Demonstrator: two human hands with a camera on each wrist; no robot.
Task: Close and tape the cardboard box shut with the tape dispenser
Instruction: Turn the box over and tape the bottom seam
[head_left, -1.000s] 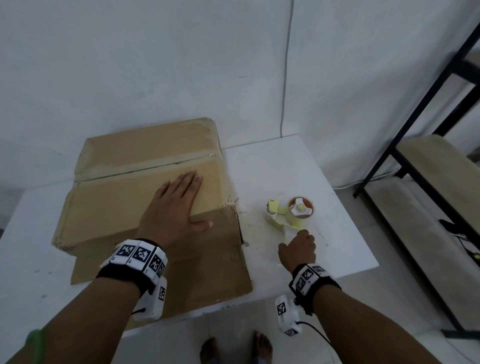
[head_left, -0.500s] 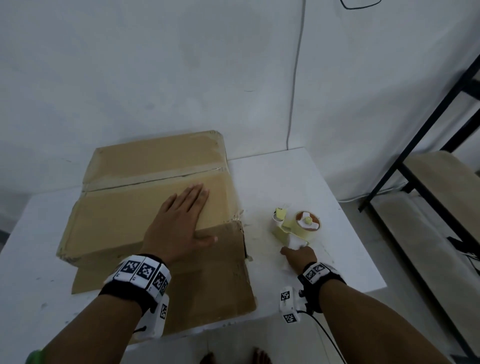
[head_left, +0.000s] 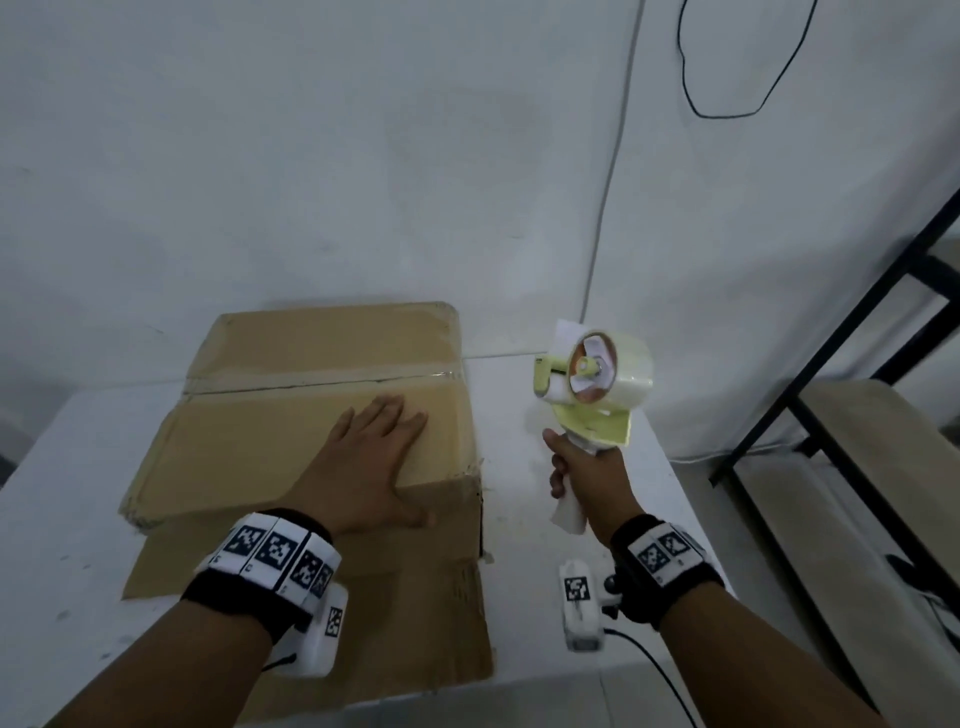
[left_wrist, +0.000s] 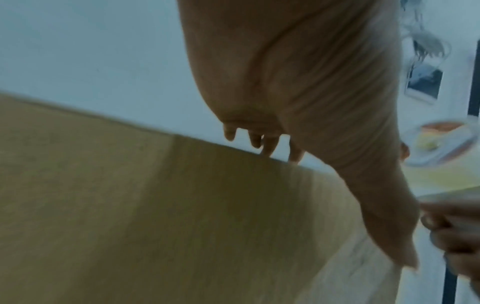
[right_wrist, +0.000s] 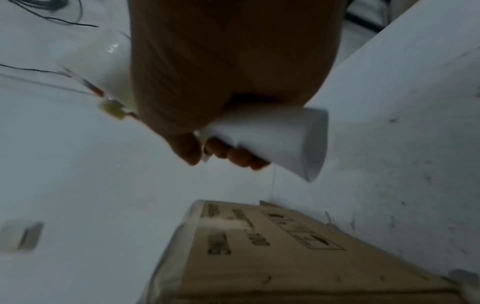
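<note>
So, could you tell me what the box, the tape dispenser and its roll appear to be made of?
The box looks like matte brown corrugated cardboard: dull tan flaps and frayed corners. The tape dispenser seems smooth moulded plastic, pale yellow-green body with a white handle gripped by the right hand. The roll looks like glossy clear plastic tape on a brownish core, probably card.

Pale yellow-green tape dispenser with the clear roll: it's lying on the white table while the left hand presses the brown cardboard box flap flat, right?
Not quite. The head view shows the pale yellow-green tape dispenser lifted off the white table, gripped by its white handle in the right hand. The left hand does press the brown cardboard box flap flat.
</note>
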